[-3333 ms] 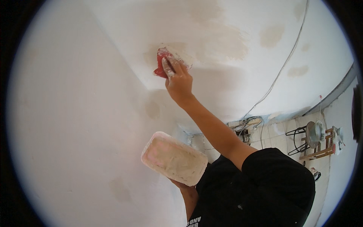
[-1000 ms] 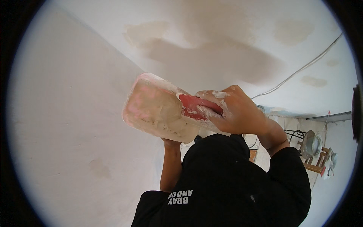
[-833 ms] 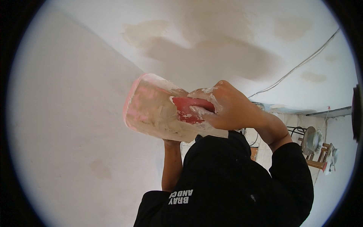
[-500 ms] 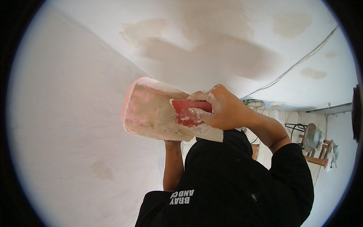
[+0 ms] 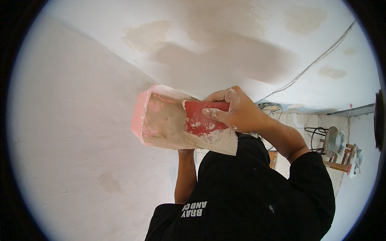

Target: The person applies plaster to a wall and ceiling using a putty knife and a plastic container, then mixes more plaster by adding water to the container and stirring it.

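My right hand (image 5: 238, 113), smeared with white filler, grips a red scraper (image 5: 200, 121) and lays its blade flat on a pink tray (image 5: 157, 120). The tray is coated with pale filler and is held up in front of the white wall. My left hand (image 5: 186, 152) supports the tray from underneath, and only a few fingertips show below the tray's edge. My left forearm rises straight up to it from my black sleeve.
Damp beige filler patches (image 5: 225, 60) mark the white surface above. A thin cable (image 5: 317, 60) runs across it to the right. At the lower right stands a metal stand with a round fan-like object (image 5: 333, 140). Two white surfaces meet at a corner on the left.
Three seconds ago my right hand pressed the scraper high on the wall with the tray held low. Now the tray is raised and the scraper rests on it, shifting slightly over the last second.
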Tool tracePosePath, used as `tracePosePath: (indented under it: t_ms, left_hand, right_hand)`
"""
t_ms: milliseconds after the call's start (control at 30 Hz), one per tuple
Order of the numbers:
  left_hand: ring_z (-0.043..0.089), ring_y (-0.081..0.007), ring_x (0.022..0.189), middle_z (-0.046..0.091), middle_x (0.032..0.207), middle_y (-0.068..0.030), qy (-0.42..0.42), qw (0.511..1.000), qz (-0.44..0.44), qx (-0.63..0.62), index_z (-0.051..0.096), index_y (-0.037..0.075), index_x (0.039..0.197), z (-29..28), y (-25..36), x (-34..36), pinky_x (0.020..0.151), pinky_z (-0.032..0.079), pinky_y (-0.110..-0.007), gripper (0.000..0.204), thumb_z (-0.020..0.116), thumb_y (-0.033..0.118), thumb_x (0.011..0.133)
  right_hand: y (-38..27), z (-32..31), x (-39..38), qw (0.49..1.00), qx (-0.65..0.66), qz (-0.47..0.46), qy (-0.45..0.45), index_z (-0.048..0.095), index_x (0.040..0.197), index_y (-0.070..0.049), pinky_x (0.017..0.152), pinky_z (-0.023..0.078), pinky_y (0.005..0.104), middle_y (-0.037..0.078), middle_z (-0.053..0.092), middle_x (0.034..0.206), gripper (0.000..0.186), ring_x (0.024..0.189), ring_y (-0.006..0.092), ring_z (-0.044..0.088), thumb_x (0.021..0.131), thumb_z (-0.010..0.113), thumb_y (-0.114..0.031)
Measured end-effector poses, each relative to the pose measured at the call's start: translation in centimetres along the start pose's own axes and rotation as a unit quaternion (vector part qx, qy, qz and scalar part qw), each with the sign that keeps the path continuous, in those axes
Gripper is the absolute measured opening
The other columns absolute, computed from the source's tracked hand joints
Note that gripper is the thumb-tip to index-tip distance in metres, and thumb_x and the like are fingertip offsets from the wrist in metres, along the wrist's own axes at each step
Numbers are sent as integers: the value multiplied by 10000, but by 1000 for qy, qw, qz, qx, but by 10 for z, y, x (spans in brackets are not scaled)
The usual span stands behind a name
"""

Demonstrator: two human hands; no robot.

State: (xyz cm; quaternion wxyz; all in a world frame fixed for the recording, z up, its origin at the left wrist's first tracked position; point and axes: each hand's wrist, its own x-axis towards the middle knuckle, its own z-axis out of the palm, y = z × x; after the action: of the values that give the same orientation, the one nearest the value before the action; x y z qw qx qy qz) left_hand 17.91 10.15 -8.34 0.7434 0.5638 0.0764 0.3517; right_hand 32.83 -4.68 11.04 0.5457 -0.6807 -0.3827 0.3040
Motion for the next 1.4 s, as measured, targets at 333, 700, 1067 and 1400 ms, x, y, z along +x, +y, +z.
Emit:
tracePosePath:
  t_ms: [333,700,1067,1400]
  left_hand:
    - [477,-244,1154,438,1289,-121,-7,1000,-2,24,318,40,1333,3,-3,-5,947,441,-422,651,473,489,888]
    - [473,-243,1156,433,1290,-124,-22,998,-1,55,312,35,1334,3,-9,-11,948,436,-418,669,475,503,884]
    - [468,-243,1158,428,1290,-127,-35,990,18,134,306,31,1335,4,-20,-29,949,431,-415,686,477,516,881]
    - [464,-243,1160,424,1290,-129,-25,984,38,170,300,26,1335,4,-24,-30,951,427,-412,702,478,529,878]
  right_hand:
    - [2,0,-3,996,66,47,34,663,910,62,644,502,260,109,669,744,226,670,107,604,792,658,-130]
    - [8,3,-11,994,85,51,40,657,912,71,646,505,258,109,668,747,235,686,112,613,797,659,-134]
    - [8,0,-15,990,120,54,50,659,912,68,649,506,254,100,668,749,233,678,105,608,804,663,-139]
    - [16,4,-12,987,130,77,59,650,956,64,656,512,239,95,666,803,223,714,99,613,813,660,-107]
